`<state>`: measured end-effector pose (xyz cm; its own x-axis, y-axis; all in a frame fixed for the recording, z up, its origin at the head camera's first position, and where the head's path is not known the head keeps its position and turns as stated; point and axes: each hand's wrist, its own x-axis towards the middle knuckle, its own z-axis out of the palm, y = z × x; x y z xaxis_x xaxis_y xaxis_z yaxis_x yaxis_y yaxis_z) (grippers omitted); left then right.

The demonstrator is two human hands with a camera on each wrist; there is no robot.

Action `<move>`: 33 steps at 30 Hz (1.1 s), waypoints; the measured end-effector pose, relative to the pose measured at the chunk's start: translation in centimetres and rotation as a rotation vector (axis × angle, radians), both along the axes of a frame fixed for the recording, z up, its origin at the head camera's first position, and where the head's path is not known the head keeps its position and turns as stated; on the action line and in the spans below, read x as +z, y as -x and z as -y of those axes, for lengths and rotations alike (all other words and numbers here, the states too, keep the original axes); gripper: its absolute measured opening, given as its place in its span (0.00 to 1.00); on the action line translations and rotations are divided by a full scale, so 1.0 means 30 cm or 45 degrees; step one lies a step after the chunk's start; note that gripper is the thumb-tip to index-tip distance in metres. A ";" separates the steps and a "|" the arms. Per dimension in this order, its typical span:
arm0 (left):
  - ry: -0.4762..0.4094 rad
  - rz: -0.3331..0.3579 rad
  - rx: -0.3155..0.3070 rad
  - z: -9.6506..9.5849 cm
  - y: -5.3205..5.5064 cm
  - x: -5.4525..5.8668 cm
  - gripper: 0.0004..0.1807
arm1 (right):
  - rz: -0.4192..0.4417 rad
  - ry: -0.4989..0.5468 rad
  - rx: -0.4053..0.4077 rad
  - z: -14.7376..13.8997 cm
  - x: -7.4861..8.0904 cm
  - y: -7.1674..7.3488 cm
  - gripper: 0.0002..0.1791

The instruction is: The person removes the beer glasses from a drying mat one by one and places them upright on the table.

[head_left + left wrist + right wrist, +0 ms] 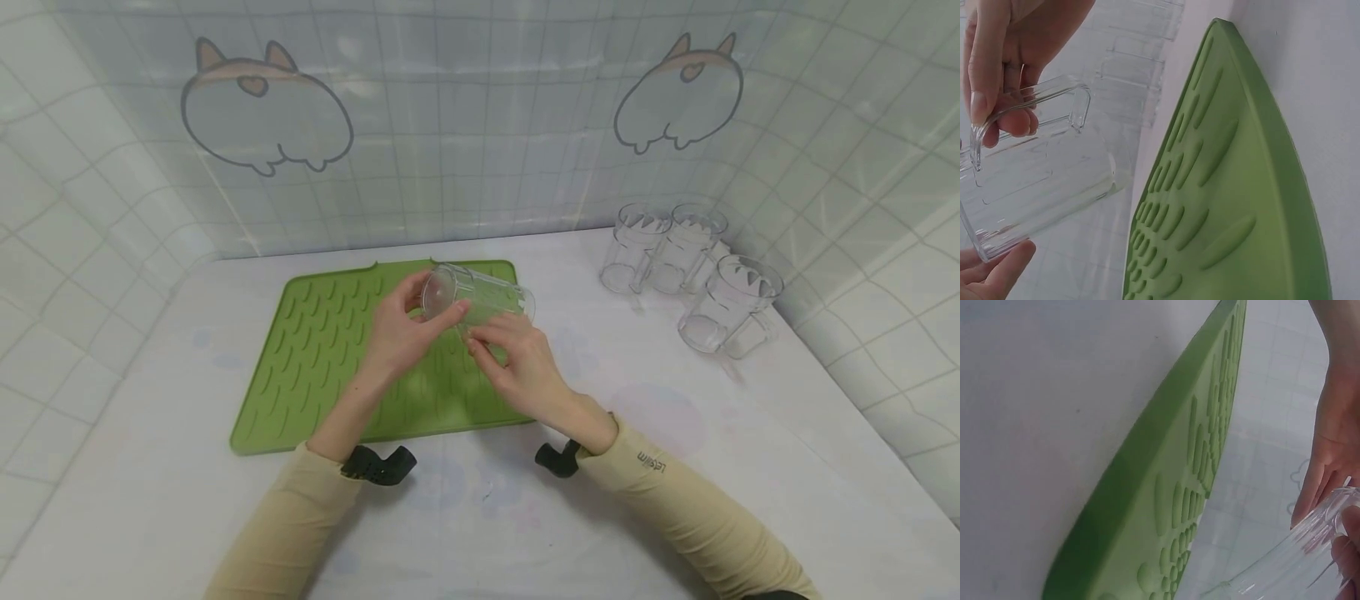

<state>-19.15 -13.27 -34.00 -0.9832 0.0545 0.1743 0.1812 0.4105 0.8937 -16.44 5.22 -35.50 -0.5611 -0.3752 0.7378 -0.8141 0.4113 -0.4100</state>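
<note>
A clear mug (483, 292) is tilted nearly onto its side, held above the green ridged drying mat (322, 350). My left hand (405, 329) grips one end of it, thumb on the near side and fingers round the far side. With thumb and fingers my right hand (521, 362) grips the mug's handle (1075, 106), fingertips curled through the loop. The left wrist view has the right hand (1007, 62) above the mug and the left fingertips (1007, 269) below. On the right wrist view's right side, the left hand's (1338, 431) fingers reach the mug.
Three more clear mugs stand upright at the back right: a left one (633, 250), a middle one (684, 250) and a nearer one (731, 304). A white cloth (480, 525) covers the table. Tile-patterned curtain (465, 125) hangs behind and at both sides.
</note>
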 end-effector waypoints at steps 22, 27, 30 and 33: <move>-0.006 -0.097 0.024 0.010 0.001 -0.002 0.45 | 0.078 -0.036 -0.018 -0.006 0.008 0.001 0.06; -0.038 -0.133 0.028 0.018 0.001 0.000 0.43 | 0.101 -0.011 -0.068 -0.021 0.021 0.003 0.07; -0.046 -0.162 0.035 0.023 0.003 0.002 0.40 | 0.105 -0.003 -0.112 -0.033 0.031 0.006 0.08; -0.055 -0.181 0.039 0.025 0.004 0.005 0.38 | 0.107 0.007 -0.154 -0.045 0.042 0.011 0.07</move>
